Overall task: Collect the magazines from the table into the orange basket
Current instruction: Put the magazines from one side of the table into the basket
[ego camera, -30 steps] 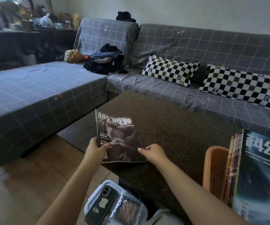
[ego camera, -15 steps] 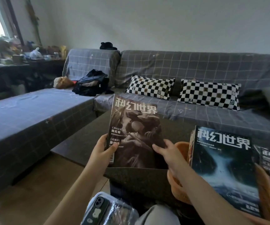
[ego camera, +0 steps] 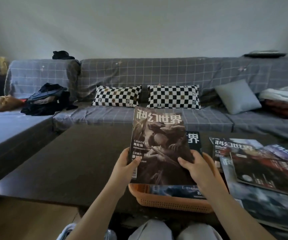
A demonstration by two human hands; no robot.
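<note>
Our left hand and right hand each clamp a lower side of the magazine, upright over the orange basket on the table; we should lower it flat onto the one already inside, both hands releasing together.

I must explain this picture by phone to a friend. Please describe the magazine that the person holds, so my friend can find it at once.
Start at the dark table before the grey sofa, then find the orange basket at its near edge. The held magazine stands upright above it, gripped by the left hand and right hand. Its cover is brownish; the loose magazines lie flat, bluish.
</note>
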